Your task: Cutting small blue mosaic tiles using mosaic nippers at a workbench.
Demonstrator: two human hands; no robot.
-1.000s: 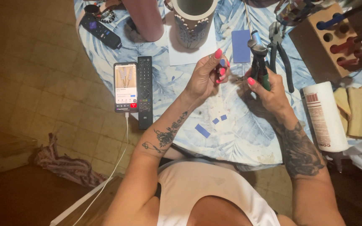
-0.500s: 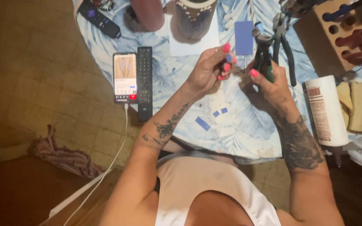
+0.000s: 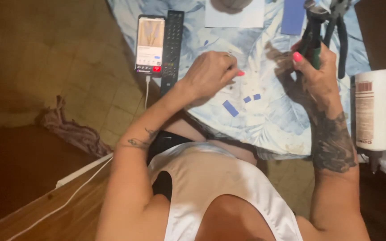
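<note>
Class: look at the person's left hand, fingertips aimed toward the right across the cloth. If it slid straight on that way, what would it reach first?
Probably the right hand holding the dark pliers. The left hand points that way over bare patterned cloth; the small blue pieces lie nearer the body, seemingly off that line. Depth is uncertain.

Bare cloth [image 3: 273,120] lies between hands; remote [image 3: 173,49] and bottle [image 3: 373,109] flank it.
</note>
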